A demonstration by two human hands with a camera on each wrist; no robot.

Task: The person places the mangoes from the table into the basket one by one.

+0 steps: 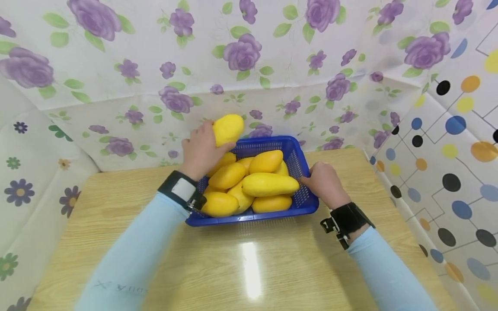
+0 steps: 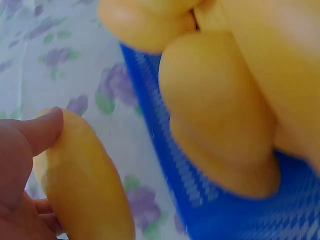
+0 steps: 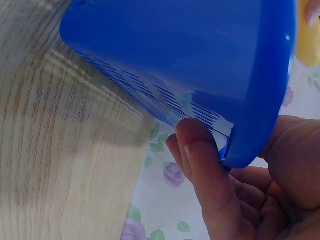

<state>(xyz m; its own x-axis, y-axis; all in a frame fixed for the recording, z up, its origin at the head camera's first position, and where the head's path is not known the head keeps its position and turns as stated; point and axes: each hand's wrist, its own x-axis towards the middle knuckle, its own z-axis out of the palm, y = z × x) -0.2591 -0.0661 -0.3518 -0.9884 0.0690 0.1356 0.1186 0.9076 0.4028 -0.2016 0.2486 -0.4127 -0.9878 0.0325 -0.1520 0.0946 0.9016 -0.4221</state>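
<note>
Two hands at a basket of mangoes

Head view: the left hand (image 1: 200, 149) holds a mango (image 1: 228, 128) above the blue basket (image 1: 249, 217) — the right hand (image 1: 324, 182) grips its right rim. Left wrist: fingers (image 2: 40, 131) curl round the fruit. Right wrist: fingers (image 3: 207, 170) clamp the rim — wooden table (image 3: 55, 165) beneath.

bright, even | glare on table (image 1: 250, 270) | wrist views blurred

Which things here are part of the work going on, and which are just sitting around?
In use: left hand holding a mango; right hand gripping the blue basket; mangoes in the basket.
Just there: wooden table, flowered cloth, dotted cloth.
</note>
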